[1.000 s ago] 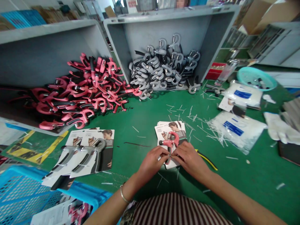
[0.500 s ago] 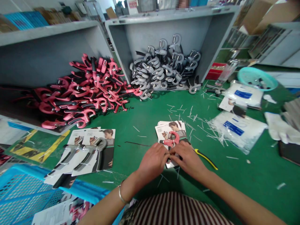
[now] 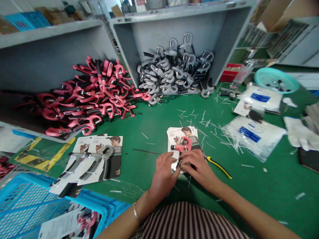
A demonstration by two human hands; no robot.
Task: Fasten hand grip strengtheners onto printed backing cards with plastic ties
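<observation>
A pink hand gripper [image 3: 183, 146] lies on a small stack of printed backing cards [image 3: 176, 134] on the green table. My left hand [image 3: 163, 172] and my right hand [image 3: 196, 166] meet over its lower handles, fingers pinched together on it. The handles are mostly hidden under my fingers. Yellow-handled cutters [image 3: 219, 167] lie just right of my right hand.
A pile of pink grippers [image 3: 94, 96] and a grey bin of grey grippers [image 3: 174, 73] sit at the back. Carded grey grippers [image 3: 94, 162] lie at left above a blue crate [image 3: 30, 209]. Bags of white cable ties [image 3: 251, 134] and cut tie ends lie at right.
My two hands have drawn closer together over the pink gripper's handles. The view shifted slightly; nothing else moved.
</observation>
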